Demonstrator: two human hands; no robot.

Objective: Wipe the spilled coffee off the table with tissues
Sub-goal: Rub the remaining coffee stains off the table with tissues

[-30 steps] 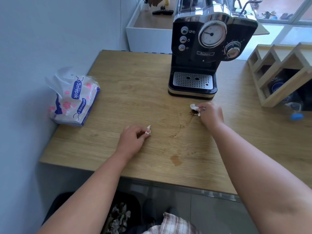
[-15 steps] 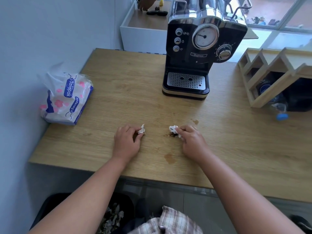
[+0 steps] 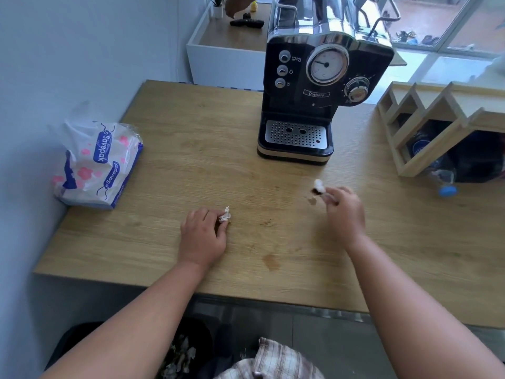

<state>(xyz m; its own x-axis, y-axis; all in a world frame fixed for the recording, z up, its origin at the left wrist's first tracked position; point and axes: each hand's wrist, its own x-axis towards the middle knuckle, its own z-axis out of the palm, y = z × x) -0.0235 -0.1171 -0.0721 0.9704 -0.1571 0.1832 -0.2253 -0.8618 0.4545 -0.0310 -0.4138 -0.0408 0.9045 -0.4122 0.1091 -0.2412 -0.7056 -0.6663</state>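
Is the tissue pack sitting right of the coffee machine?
No, the tissue pack lies by the wall, left of the coffee machine.

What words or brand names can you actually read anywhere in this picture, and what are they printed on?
"Savepak": printed twice in blue banners on the tissue pack at the table's left edge.
"Duchess": nameplate on the front of the coffee machine.
Gauge markings, button icons and dial ticks on the coffee machine: too small to read.
Label on the blue-capped bottle under the wooden rack: blurred, unreadable.

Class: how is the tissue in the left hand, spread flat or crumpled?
Crumpled. The left hand pinches the tissue as a small bunched wad.
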